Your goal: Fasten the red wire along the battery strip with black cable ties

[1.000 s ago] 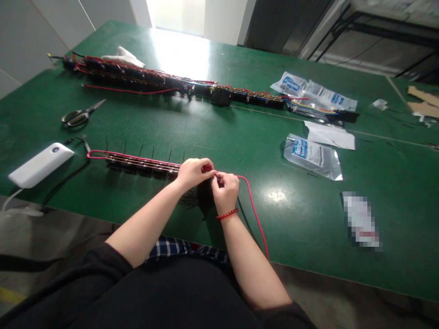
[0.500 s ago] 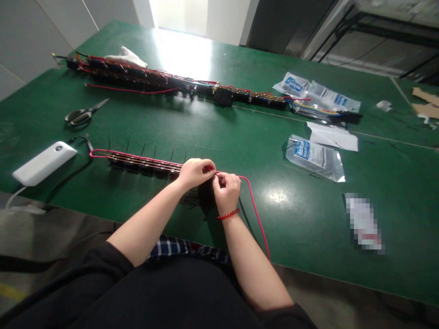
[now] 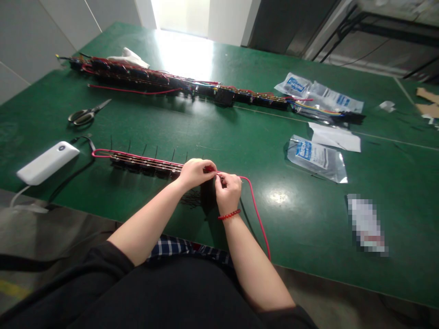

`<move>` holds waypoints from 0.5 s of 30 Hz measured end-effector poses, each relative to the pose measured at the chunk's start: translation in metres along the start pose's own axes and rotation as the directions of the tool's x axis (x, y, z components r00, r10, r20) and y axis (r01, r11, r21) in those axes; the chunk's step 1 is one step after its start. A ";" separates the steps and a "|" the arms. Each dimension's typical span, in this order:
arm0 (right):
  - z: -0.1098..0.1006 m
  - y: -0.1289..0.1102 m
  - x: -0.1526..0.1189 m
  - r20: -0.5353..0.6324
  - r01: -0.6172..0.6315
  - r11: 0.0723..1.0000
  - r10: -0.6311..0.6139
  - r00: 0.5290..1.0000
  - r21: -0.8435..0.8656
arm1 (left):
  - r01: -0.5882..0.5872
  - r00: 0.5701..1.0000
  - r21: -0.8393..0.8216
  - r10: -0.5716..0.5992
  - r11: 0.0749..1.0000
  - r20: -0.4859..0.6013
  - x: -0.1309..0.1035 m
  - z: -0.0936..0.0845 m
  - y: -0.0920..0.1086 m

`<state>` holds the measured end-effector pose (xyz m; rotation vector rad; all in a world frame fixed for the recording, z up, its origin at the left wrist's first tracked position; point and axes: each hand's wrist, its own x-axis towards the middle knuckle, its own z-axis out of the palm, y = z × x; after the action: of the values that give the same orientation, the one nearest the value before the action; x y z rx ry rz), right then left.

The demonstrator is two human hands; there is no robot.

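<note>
A row of black blocks with bare metal wires along its top lies on the table in front of me. A red cable runs along it, loops at the left end and trails off right toward the table's front edge. Thin black cable ties stick up from the row. My left hand is closed in a pinch at the row's right part. Touching it there is my right hand, also pinched, with a red bead bracelet at the wrist. Whatever small thing sits between the fingertips is hidden.
Scissors and a white power bank with cables lie to the left. A long wired assembly stretches across the back, near a white cloth. Clear plastic bags and white paper lie to the right.
The view has shifted slightly, so everything on the table sits a little further right. Both hands keep their pinch at nearly the same place on the row.
</note>
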<state>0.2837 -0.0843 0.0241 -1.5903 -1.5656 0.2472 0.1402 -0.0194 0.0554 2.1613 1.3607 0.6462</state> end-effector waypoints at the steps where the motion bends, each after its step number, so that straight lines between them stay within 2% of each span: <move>1: 0.000 0.000 0.000 0.002 0.001 1.000 -0.001 1.000 0.002 | 0.000 1.000 -0.001 0.000 1.000 0.000 0.000 0.000 0.000; 15: 0.000 0.002 0.000 0.003 0.007 1.000 -0.007 1.000 0.018 | -0.041 0.999 0.047 0.040 0.998 0.027 -0.001 -0.002 0.001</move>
<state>0.2849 -0.0838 0.0225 -1.5707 -1.5672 0.2595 0.1389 -0.0202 0.0575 2.2328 1.3342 0.6042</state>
